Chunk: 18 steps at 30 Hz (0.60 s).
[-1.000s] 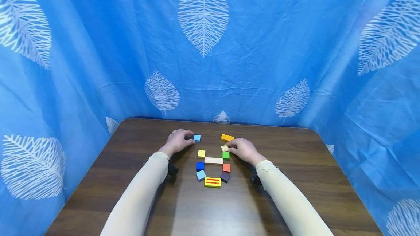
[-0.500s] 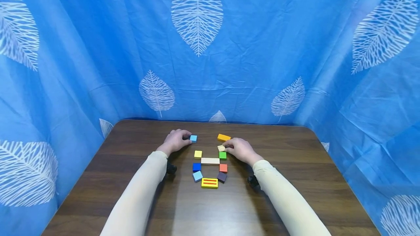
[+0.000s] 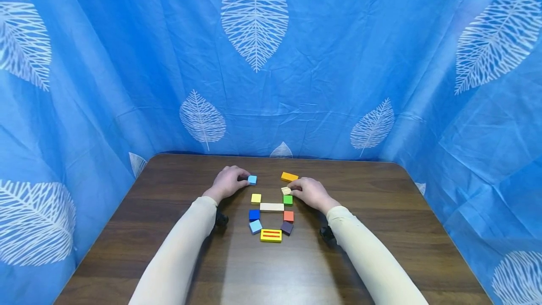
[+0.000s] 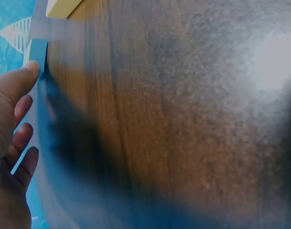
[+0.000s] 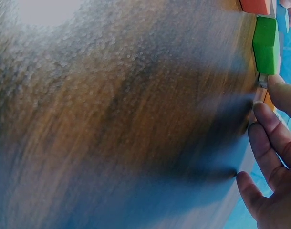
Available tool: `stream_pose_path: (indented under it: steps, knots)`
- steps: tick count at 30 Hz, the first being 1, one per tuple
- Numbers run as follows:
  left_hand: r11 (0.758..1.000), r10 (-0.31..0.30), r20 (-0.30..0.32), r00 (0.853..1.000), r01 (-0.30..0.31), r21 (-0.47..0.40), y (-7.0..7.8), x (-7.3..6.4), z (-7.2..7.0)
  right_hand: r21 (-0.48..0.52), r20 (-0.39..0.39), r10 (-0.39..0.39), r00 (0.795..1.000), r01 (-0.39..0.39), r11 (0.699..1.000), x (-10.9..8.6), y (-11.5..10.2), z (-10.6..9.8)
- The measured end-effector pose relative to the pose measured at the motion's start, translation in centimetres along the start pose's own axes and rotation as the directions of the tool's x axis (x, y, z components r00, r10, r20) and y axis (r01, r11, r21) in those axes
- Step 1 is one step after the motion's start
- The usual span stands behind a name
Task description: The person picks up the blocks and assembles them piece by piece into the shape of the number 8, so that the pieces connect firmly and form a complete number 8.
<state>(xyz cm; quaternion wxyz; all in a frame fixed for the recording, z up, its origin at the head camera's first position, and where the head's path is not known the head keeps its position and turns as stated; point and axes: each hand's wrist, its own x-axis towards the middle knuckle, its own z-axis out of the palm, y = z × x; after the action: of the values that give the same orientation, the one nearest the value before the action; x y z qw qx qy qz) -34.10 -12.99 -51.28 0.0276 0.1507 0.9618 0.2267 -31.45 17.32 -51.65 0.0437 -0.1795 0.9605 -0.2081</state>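
At the far side of the table, my left hand (image 3: 229,183) pinches a small light blue block (image 3: 252,180) by its left side. The left wrist view shows the thumb (image 4: 30,70) against that block, with the other fingers behind. My right hand (image 3: 312,193) holds a small pale block with lines on top (image 3: 286,191) between thumb and fingers. It lies just beyond a green block (image 3: 288,200). An orange block (image 3: 290,177) lies just past the right fingertips. A yellow block (image 3: 256,199) sits apart from both hands, nearer than the light blue one.
On the brown table (image 3: 360,182), a long cream block (image 3: 272,207) lies between the hands. Nearer are a dark blue block (image 3: 254,215), another light blue block (image 3: 256,227), a red-orange block (image 3: 288,216), a dark purple block (image 3: 286,228) and a yellow block with red stripes (image 3: 271,236).
The left hand has shifted the light blue block slightly right and nearer. The right hand stays at the pale block. The head view has turned a little.
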Motion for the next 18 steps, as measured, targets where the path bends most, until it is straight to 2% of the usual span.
stream_pose_path:
  steps: [9, 18]
  knots:
    - [0.996, 0.084, 0.061, 0.995, -0.084, 0.011, 1.1, -0.2, 0.2, 0.008, -0.002, -0.003, 1.0, 0.003, 1.0, -0.1, 0.0, -0.1]
    - [0.991, 0.127, 0.111, 0.986, -0.132, 0.033, 1.1, -0.4, 0.1, 0.007, 0.0, -0.002, 1.0, 0.002, 1.0, -0.2, -0.3, -0.1]
